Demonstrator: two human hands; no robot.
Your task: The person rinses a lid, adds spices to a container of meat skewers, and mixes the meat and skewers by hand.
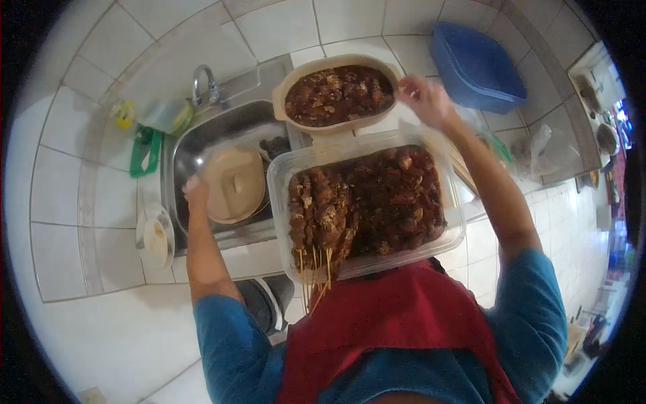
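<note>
My left hand (196,191) reaches into the steel sink at the left edge of a beige oval lid (235,185); its fingers are blurred, so its grip is unclear. My right hand (423,98) is raised beside the right rim of a beige oval dish (335,93) holding dark marinated meat; what its fingers do cannot be made out. Before me, a clear plastic tub (456,230) holds more marinated meat. Several skewers of meat (323,217) lie at the tub's left side, their bare bamboo ends (315,272) sticking out over its near rim.
The sink (174,151) with its faucet (204,86) is at left. A blue plastic container (477,70) stands back right. Bamboo sticks (460,164) and plastic bags lie right of the tub. A small plate (159,242) and a green holder (146,154) sit left of the sink.
</note>
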